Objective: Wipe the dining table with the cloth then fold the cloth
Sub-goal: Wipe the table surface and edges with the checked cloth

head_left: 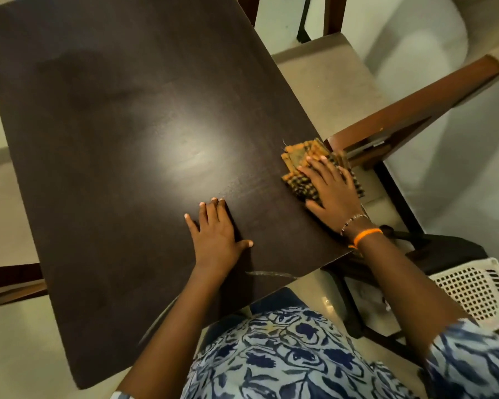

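She's wiping — right hand (333,191) pressing flat on the bunched cloth (300,165) at the table's (113,139) edge, left hand (216,231) spread, bracing — folding likely comes after.

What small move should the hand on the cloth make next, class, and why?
Probably sweep the right hand leftward, dragging the checked cloth across the dark table. The cloth sits bunched at the table's right edge under flat fingers, most of the top lies to its left, and the left hand rests flat as a brace.

Glossy dark wood table (113,139), woven checked cloth (297,168)
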